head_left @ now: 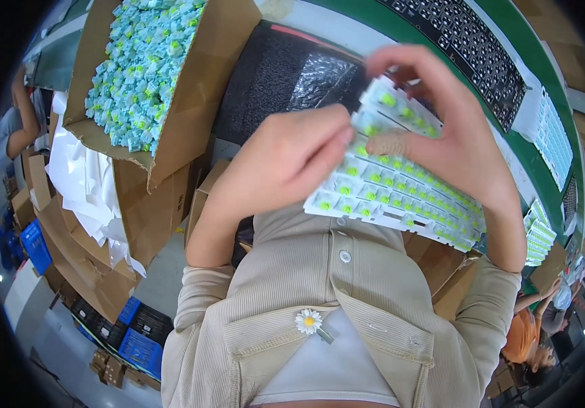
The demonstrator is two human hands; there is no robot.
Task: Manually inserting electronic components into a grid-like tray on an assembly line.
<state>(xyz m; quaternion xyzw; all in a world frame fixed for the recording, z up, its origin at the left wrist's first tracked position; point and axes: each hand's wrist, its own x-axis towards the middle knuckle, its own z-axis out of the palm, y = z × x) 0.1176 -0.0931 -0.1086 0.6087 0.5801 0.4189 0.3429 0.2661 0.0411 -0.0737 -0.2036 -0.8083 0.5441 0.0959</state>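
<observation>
A white keyboard plate (387, 194) filled with rows of pale key switches with bright green stems is tilted in front of my torso. My right hand (459, 132) grips it near its upper left end, thumb over the switches and fingers curled round the far edge. My left hand (289, 149) is closed at the plate's left edge, thumb and fingers pressed together. Whatever it may pinch is hidden, and motion slightly blurs it. To the left, a cardboard box (190, 95) holds a heap of loose blue-green key switches (146, 75).
A black foam pad (255, 81) with clear plastic wrap lies behind my hands. Black keyboard plates (476, 54) and further switch-filled plates (552, 136) rest along the green conveyor (574, 129). White plastic sheeting (89, 197) hangs at left, above blue crates (142, 350). Other people sit at far right.
</observation>
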